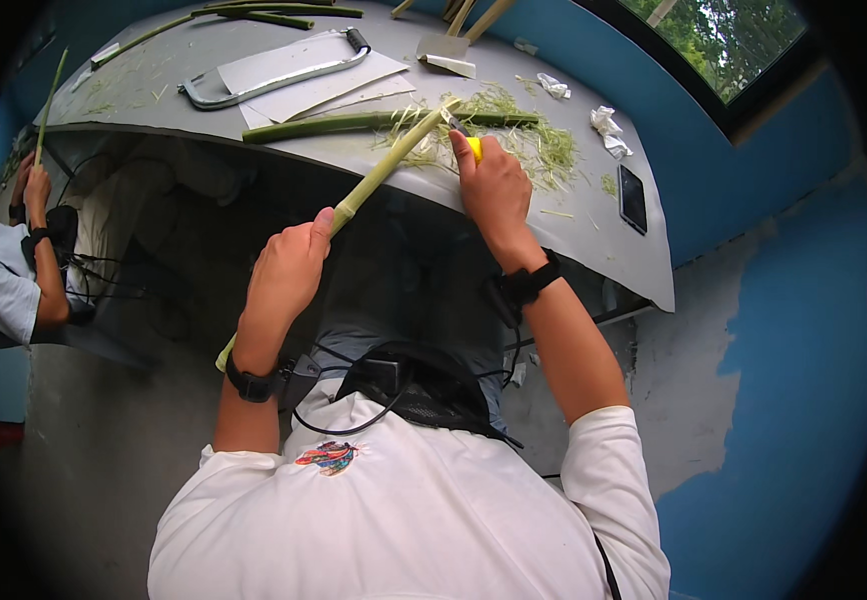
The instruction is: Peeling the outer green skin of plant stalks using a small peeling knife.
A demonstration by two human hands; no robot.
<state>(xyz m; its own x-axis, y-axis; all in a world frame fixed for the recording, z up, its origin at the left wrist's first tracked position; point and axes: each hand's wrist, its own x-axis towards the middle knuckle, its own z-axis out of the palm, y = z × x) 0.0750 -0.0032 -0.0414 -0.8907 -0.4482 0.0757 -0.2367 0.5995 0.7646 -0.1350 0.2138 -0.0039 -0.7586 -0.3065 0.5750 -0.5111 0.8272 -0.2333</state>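
Shavings (554,150), green stalk (324,125) nr knife (475,149), saw (254,94) on papers (354,96), phone (633,198) R

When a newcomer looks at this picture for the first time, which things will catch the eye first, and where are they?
Probably first, the long pale stalk slanting across the centre, gripped by the left hand, with a yellow-and-black knife in the right hand at its upper end. Next, the heap of green shavings just right of it, and the metal-framed saw farther back, left of centre.
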